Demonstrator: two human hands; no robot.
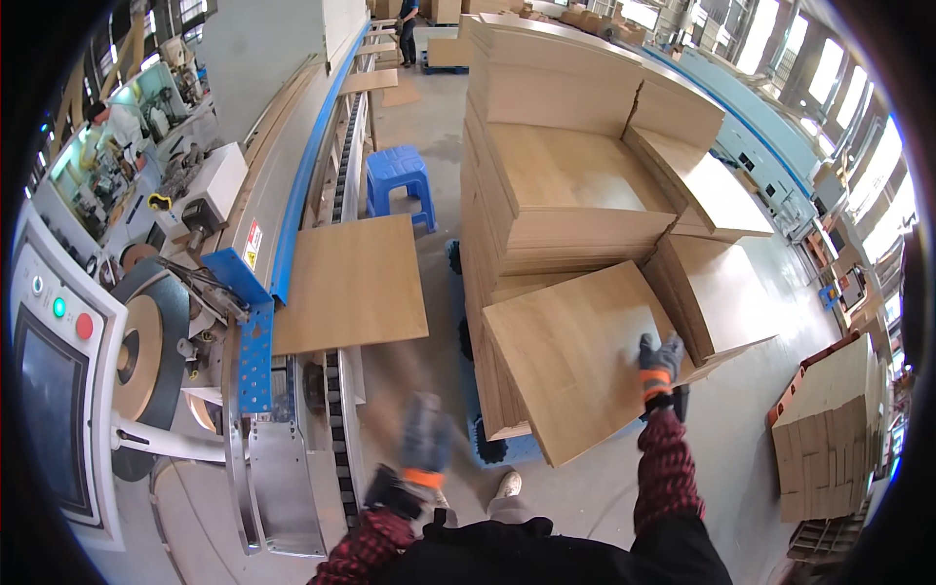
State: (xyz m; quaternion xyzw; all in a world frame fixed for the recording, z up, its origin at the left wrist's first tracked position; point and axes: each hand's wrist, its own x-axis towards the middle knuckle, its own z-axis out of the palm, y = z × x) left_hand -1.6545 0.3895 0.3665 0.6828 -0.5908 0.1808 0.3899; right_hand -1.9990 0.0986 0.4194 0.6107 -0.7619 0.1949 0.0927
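A wood-coloured panel (575, 351) lies askew on top of the near stack, its front corner jutting out past the pile. My right hand (660, 361), in a grey glove with an orange cuff, rests on that panel near its right edge, fingers spread. Left of the stack, my left hand (426, 439) hangs over the floor, gloved the same way and smeared by motion; its fingers cannot be made out. Another panel (356, 283) lies flat on the roller conveyor (341, 429) beside the machine, apart from both hands.
Tall panel stacks (585, 234) stand on a blue pallet (512, 447). A blue stool (400, 180) is beyond the conveyor panel. At left are a control screen (54, 400) and a blue perforated bracket (255, 361). Another stack (829, 448) stands at right; a person (408, 34) is far off.
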